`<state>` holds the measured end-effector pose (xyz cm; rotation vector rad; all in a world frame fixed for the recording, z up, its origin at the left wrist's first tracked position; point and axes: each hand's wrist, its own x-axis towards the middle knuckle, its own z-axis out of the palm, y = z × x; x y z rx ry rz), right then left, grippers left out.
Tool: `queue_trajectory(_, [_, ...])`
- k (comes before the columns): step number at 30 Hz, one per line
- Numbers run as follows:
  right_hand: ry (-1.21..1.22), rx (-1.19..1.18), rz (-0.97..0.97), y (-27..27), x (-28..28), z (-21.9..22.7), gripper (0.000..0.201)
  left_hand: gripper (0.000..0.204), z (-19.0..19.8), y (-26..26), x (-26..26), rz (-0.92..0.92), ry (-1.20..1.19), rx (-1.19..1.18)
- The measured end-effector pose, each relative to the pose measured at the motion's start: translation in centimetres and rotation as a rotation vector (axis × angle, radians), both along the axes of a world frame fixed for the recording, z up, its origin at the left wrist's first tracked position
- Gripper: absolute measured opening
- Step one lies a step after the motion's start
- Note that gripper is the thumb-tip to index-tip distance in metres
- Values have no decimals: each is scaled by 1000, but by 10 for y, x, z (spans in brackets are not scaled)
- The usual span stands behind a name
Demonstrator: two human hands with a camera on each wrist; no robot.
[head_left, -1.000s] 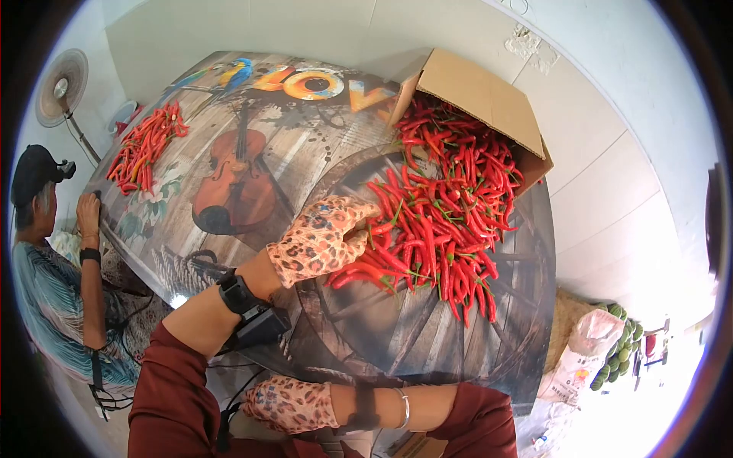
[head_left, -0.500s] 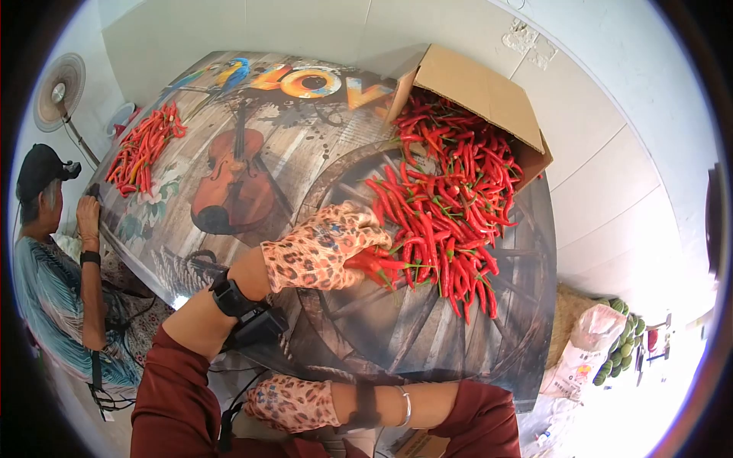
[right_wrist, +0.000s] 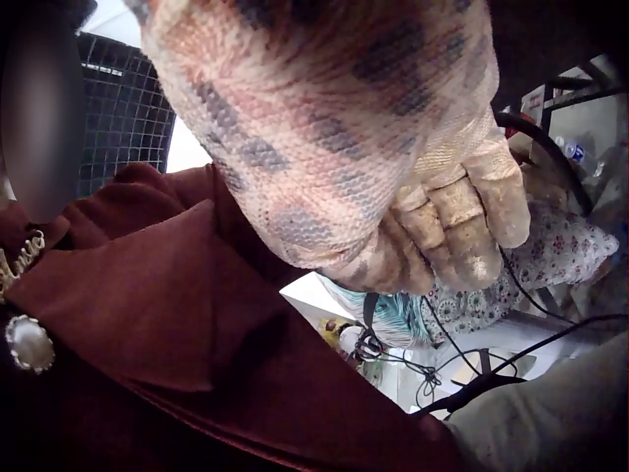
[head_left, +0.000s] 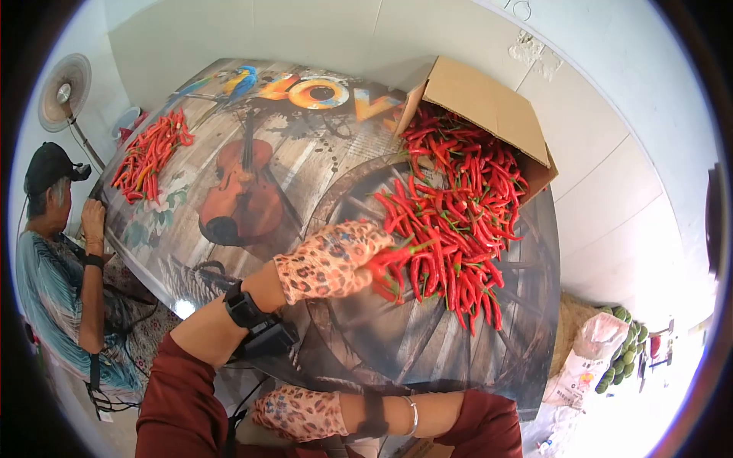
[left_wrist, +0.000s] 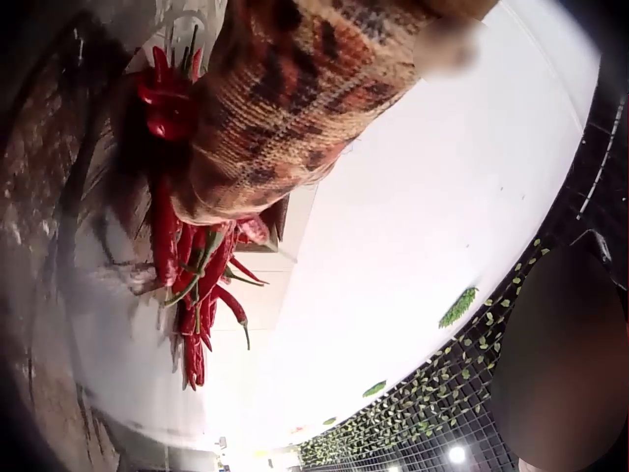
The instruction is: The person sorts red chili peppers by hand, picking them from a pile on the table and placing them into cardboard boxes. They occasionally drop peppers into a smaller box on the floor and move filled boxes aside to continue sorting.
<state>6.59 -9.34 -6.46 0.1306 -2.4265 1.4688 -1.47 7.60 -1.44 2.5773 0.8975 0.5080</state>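
Compared with a second ago, our left hand point(head_left: 334, 261), in a pinkish leopard-print fabric glove, now grasps a small bunch of slim, glossy red chillies point(head_left: 391, 269), green stems poking past the fingers. We see them in front and to the left of the brown cardboard box point(head_left: 485, 99), at the nearest fringe of the large tangled heap of red chillies point(head_left: 458, 217) that spills from its mouth onto the printed, wood-patterned counter point(head_left: 382, 355). The strays that lie loose along that fringe in the earlier view now seem gathered into our grip (motion blur hides the exact number). For the work in hand, we judge this as one portion being drawn from the bulk; most of it remains in and before the box. The smaller pile of red chillies point(head_left: 156, 156), far to the left of the box, looks unchanged. Our right hand point(head_left: 298, 414), in a matching glove, stays well apart from the box, on its near side by our body, relaxed, with fingers loosely bent and nothing visible in them.
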Motion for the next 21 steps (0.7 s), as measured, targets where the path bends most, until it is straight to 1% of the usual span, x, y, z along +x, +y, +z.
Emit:
queue_trajectory(1, [73,-9,-47,-1,2,4,16,47,-8,5,-5,-26,-115,266])
queue_trajectory(2, [76,-8,-47,0,3,7,16,47,-5,6,-7,-27,-112,267])
queue_trajectory(4, [-19,-296,87,5,5,11,16,38,1,8,-8,-18,-379,-336])
queue_trajectory(5, [-17,-294,88,3,5,10,16,33,-3,10,-7,7,-451,-353])
queue_trajectory(6, [49,-171,8,1,6,7,16,33,-4,11,-9,8,-448,-349])
queue_trajectory(7, [116,-47,-72,0,6,5,16,32,-3,13,-12,10,-499,-402])
queue_trajectory(9, [111,-29,-68,0,5,6,17,29,0,15,-17,13,-600,-513])
queue_trajectory(10, [100,-16,-66,0,5,6,17,29,3,14,-16,13,-595,-512])
queue_trajectory(12, [75,13,-63,0,5,7,18,32,11,12,-13,230,-416,-127])
queue_trajectory(13, [62,31,-61,0,5,7,19,34,13,14,-15,230,-549,-460])
queue_trajectory(14, [49,47,-60,0,5,8,20,34,13,15,-17,229,-546,-455])
queue_trajectory(16, [22,75,-57,0,5,9,21,30,13,15,-20,281,-414,-259])
queue_trajectory(17, [5,87,-56,0,5,10,21,30,8,17,-20,280,-414,-259])
queue_trajectory(19, [-28,113,-53,0,5,12,23,27,-4,24,-20,275,-456,-172])
queue_trajectory(20, [-29,118,-53,2,5,12,23,27,4,22,-18,274,-458,-168])
queue_trajectory(21, [-30,98,-43,3,6,11,23,27,18,18,-15,337,-692,-644])
